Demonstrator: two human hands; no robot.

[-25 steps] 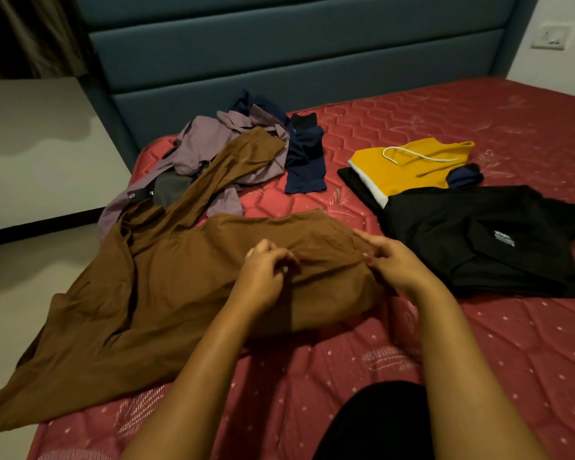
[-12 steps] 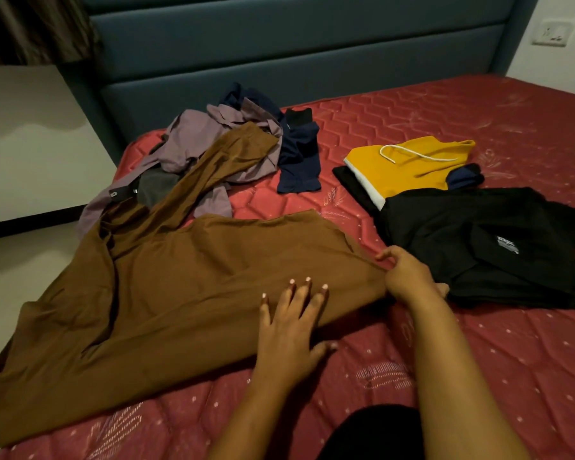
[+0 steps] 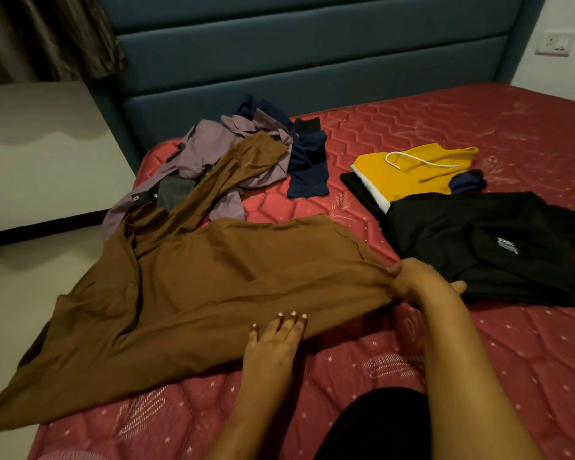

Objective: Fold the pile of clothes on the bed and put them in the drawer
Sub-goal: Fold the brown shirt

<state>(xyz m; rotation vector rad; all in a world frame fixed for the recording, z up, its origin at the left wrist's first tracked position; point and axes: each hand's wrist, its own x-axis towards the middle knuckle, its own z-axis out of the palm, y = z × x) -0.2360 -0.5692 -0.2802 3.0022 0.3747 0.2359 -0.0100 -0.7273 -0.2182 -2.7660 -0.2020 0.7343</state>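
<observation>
A large brown garment [image 3: 196, 293] lies spread across the red mattress [image 3: 478, 376], its left part hanging over the bed's edge. My left hand [image 3: 274, 343] presses flat on its near hem with straight fingers. My right hand [image 3: 412, 280] pinches the garment's right corner and pulls it taut. Behind it sits an unfolded pile: a mauve shirt [image 3: 213, 154] and a navy piece [image 3: 307, 167]. On the right lie a folded yellow garment [image 3: 409, 174] and a folded black one [image 3: 478, 247].
A blue padded headboard [image 3: 296, 54] runs along the back. A pale cabinet top [image 3: 37, 147] stands left of the bed, with curtains [image 3: 47, 34] above it. A wall socket [image 3: 556, 43] is at the upper right. My dark-clad knee [image 3: 375, 426] is at the bottom.
My left hand let go of the brown cloth and went flat on its hem, sliding a little nearer. My right hand drew the corner further right, stretching the garment smooth.
</observation>
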